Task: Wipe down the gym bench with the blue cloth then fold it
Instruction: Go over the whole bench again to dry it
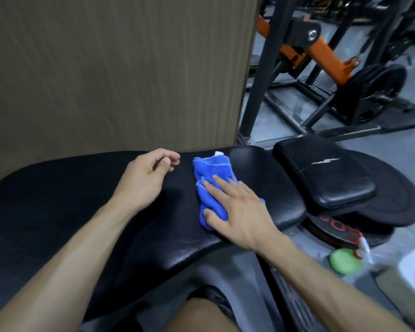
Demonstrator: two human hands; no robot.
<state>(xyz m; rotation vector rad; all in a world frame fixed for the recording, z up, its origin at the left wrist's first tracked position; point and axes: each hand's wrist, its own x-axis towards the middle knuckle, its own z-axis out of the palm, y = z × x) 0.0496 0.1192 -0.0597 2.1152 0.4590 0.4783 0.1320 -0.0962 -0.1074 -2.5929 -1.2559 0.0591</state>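
Head view shows the right hand [235, 207] spread flat, fingers pressing the cloth [212, 183] onto the black surface [82, 200] near its right end, while the left hand [146, 176] hovers just beside it, loosely curled and empty. This looks like the folding step, with the cloth already bunched narrow; next comes another fold. Its long axis runs from the near edge toward the wall.

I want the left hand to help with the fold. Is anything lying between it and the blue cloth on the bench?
Nothing visible. The left hand hovers loosely curled beside the blue cloth, with only bare black bench padding between them. The right hand lies flat on the cloth's near part, leaving the far part uncovered.
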